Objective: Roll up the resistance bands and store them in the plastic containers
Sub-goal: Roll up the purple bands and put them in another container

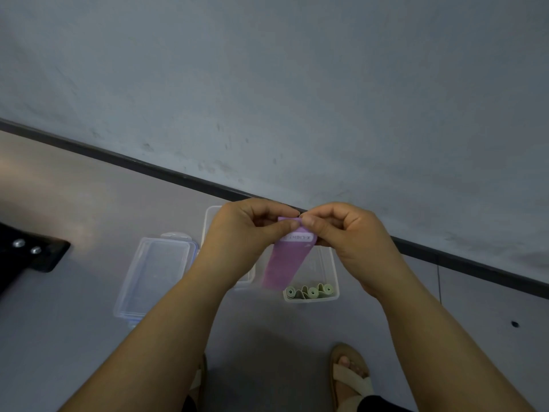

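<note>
Pinching purple band (282,263) top; hangs vertically, seemingly.

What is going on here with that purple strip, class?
A person pinches the top end of a purple resistance band with the left hand and right hand, apparently starting to roll it; the rest hangs down. On the floor below, a clear container holds rolled green bands. Another clear plastic piece lies further left.
</note>
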Action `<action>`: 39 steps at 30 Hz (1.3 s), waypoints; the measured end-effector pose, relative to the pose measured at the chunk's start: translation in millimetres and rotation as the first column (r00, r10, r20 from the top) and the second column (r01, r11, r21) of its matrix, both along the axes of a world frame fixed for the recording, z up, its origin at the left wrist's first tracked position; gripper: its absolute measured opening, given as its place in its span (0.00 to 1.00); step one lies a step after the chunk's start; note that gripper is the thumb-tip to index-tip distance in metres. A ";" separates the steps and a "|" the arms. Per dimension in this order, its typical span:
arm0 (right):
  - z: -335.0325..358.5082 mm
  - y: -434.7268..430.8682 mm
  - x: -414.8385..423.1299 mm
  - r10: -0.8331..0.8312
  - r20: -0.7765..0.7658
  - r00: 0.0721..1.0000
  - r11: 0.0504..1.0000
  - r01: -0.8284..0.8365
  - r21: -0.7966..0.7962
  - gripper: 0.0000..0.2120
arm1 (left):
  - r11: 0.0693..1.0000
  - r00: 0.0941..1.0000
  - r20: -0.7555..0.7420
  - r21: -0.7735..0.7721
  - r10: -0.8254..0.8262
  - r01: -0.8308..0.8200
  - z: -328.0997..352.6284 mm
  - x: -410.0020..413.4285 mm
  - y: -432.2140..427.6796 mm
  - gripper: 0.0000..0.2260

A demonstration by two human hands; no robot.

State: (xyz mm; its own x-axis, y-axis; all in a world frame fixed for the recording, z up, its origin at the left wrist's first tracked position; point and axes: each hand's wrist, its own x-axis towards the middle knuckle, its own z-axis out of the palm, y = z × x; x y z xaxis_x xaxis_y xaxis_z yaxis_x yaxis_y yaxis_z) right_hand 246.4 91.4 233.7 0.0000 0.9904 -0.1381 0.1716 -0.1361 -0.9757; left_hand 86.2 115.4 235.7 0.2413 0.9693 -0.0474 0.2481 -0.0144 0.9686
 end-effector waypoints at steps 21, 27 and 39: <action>-2.7 0.2 1.5 0.000 -0.050 0.999 1.000 0.000 -0.017 0.05 | 1.000 1.000 0.002 -0.009 -0.005 0.005 -2.8 0.0 1.1 0.08; -2.3 0.5 0.8 -0.008 0.002 1.000 1.000 0.008 -0.022 0.03 | 1.000 1.000 0.005 -0.008 -0.019 0.019 -0.8 0.4 0.2 0.09; -2.2 0.5 1.8 -0.014 0.005 1.000 1.000 0.014 0.014 0.05 | 0.997 0.999 0.038 -0.077 -0.028 0.031 -2.6 0.0 0.5 0.05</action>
State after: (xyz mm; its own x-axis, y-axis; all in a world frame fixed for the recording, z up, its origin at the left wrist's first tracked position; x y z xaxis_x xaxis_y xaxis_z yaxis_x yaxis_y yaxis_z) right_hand 248.3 91.9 231.4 0.0143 0.9921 -0.1243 0.1748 -0.1249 -0.9766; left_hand 86.2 115.9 233.1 0.2727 0.9555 -0.1123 0.2124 0.0541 0.9757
